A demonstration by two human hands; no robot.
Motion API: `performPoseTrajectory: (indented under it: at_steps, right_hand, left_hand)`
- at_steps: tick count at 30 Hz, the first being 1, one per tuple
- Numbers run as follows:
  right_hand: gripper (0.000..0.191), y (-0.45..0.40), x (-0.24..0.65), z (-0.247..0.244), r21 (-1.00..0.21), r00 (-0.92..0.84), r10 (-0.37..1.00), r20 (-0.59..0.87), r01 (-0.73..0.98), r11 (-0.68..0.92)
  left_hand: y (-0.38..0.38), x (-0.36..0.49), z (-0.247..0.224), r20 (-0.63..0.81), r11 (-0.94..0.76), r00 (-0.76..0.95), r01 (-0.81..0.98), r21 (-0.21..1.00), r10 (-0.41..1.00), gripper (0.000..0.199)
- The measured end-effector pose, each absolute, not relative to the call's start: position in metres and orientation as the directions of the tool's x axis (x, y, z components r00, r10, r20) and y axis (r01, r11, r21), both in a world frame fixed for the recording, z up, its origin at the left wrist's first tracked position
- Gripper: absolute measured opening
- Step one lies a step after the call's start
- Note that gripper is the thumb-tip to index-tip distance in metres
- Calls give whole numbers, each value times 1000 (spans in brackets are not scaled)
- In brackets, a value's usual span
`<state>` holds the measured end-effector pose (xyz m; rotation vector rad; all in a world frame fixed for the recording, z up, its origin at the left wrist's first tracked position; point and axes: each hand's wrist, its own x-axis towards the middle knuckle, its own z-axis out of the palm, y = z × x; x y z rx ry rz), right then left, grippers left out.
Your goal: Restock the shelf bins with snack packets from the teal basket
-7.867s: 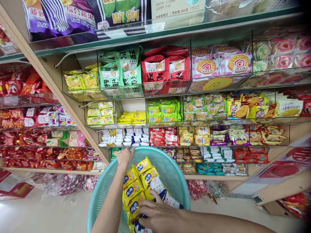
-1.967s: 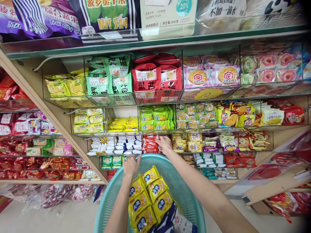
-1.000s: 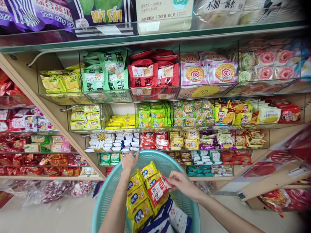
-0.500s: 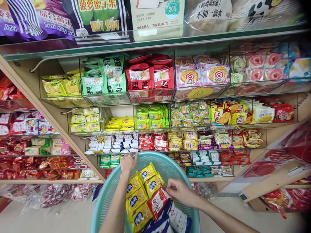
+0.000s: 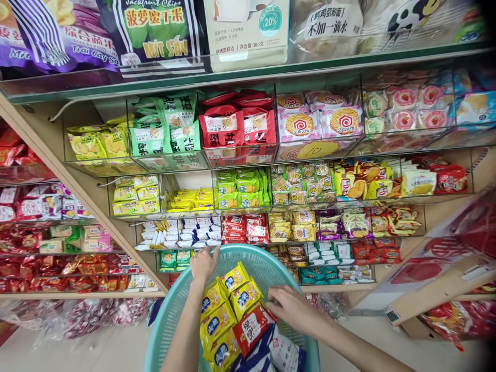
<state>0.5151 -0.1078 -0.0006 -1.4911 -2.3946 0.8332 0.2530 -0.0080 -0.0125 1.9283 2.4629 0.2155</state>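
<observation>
While the left hand grips the basket rim at 12 o'clock to steady it, the right hand rests half-open on a red pack.

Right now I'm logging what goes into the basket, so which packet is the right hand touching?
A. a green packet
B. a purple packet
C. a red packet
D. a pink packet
C: the right hand has its fingers on the top edge of a red packet lying on the yellow packets in the teal basket.
</observation>
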Motion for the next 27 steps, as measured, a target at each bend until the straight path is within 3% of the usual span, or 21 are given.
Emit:
performPoseTrajectory:
  at_steps: [8,12,19,27]
  right_hand:
    - [18,-24,507,14,-636,-360,897,258,635,438]
    - [25,33,481,17,-573,-342,847,408,626,529]
    - [34,69,443,1,-442,-284,861,423,765,469]
    - [49,82,442,-15,-426,-298,875,382,784,452]
  left_hand:
    - [-9,252,-11,94,238,-252,962,136,963,53]
    - [-9,248,-14,108,231,-247,963,141,963,54]
    - [-12,237,-19,121,245,-264,958,151,957,53]
    - [-12,235,-20,111,246,-264,957,150,958,55]
